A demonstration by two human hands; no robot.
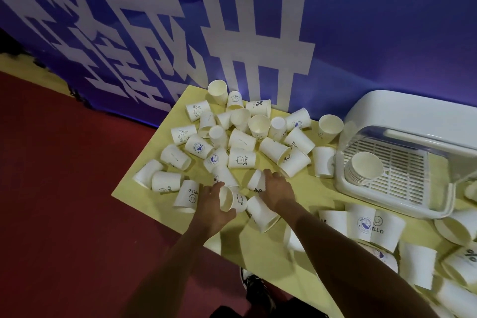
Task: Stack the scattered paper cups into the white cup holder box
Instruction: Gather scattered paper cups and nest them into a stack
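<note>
Several white paper cups (242,158) lie scattered on their sides over a yellow table (307,188). My left hand (211,205) grips one cup (231,198) lying sideways, its mouth facing left. My right hand (277,187) reaches over a cup printed with a % sign (256,183) and touches it; whether the fingers close round it is hidden. The white cup holder box (402,157) stands at the right with its clear lid raised. A stack of cups (364,168) sits on its slatted tray.
More cups (374,224) lie at the table's near right corner. A blue banner wall with white lettering (232,33) rises directly behind the table. Red carpet (64,188) lies to the left, beyond the table's left edge. My shoe (255,289) shows below the near edge.
</note>
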